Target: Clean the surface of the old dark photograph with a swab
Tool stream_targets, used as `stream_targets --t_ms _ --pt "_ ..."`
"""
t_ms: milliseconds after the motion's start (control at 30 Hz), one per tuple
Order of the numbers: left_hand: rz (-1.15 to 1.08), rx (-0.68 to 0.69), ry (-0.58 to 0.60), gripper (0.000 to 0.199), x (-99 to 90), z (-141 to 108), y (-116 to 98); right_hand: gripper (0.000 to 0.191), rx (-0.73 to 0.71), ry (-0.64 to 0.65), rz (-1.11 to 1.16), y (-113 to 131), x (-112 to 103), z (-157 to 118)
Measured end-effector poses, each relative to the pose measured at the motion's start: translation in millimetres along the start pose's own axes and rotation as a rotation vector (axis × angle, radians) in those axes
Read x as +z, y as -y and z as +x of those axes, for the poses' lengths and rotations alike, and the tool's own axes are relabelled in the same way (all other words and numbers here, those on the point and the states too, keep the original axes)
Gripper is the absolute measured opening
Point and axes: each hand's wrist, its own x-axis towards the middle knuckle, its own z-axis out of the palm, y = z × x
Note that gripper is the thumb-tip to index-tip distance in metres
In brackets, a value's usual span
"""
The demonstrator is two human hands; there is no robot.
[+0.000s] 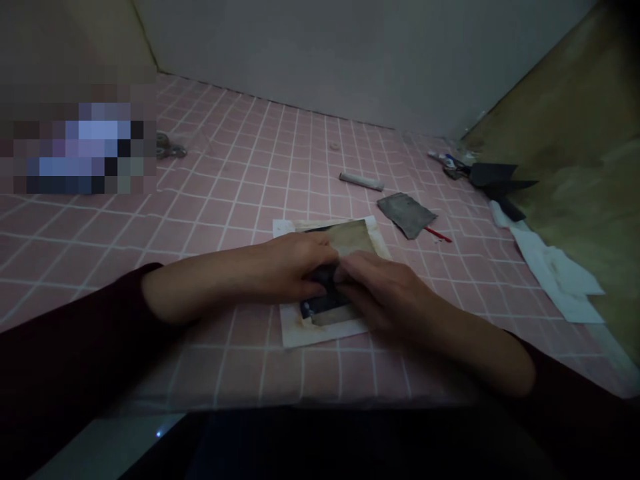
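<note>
Both hands meet over a white-bordered sheet of paper (pixel 295 337) with brownish stains, lying near the front of the table. On it lies a dark, thin piece (pixel 327 303) beside a beige area. My left hand (pixel 295 263) comes in from the left, its thumb and fingers bent around the raised part of the dark piece. From the right, my right hand (pixel 385 287) has its fingertips pinched together close to the left fingers. What the right fingertips hold is too small and dim to make out.
Beyond the hands lie a grey tube-like stick (pixel 361 181), a grey square of cloth or sandpaper (pixel 407 215) and a thin red stick (pixel 439 234). Dark tools (pixel 495 177) and white paper (pixel 560 280) lie along the right wall. Metallic scissors-like handles (pixel 170 147) are at far left, beside a blurred-out patch.
</note>
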Motion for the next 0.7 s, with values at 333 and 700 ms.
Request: stream_targets --t_ms 333,700 --pt "0.003 -0.006 0.001 0.009 -0.6 -0.6 -1.1 0.009 0.005 0.027 -0.033 0.5 -0.9 0.9" --pt "0.009 0.013 -0.012 0.010 0.5 -0.7 0.9 0.010 -0.006 0.019 -0.031 1.4 -1.6 1.4"
